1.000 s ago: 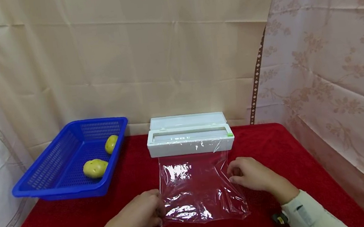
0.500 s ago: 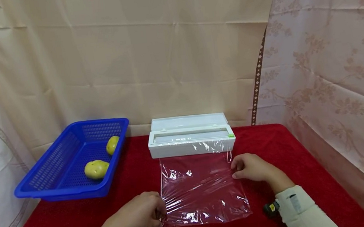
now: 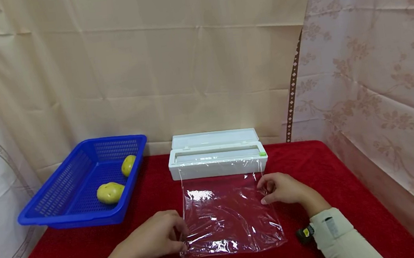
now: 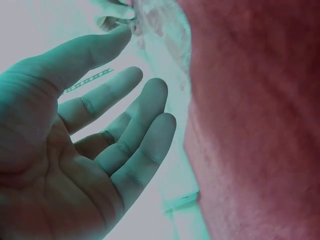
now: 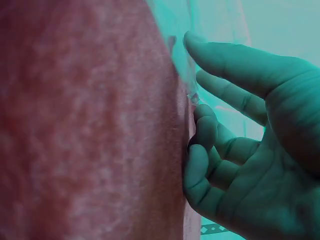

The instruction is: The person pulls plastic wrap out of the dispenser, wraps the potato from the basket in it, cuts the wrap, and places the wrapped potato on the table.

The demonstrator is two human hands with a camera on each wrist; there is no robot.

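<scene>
A sheet of clear plastic wrap (image 3: 229, 220) lies wrinkled and shiny over the red cloth. Its far end runs up to the front of a white cling film dispenser (image 3: 219, 169), whose lid (image 3: 214, 138) stands raised. At the sheet's left edge is my left hand (image 3: 158, 236); in the left wrist view its thumb and loosely bent fingers (image 4: 135, 135) are spread apart and hold nothing. My right hand (image 3: 284, 190) is beside the right edge. In the right wrist view a gap separates its thumb from the curved fingers (image 5: 200, 165), next to the film.
A blue plastic basket (image 3: 67, 219) stands at the left with two yellow-green potatoes (image 3: 111, 193) inside. The green slider (image 3: 262, 154) sits at the dispenser's right end. Beige curtains (image 3: 200, 70) hang behind the red-covered table (image 3: 323, 175).
The diagonal creases pulled across the film half a second ago have slackened. My left fingers have come away from its edge and parted. The right hand has shifted slightly left.
</scene>
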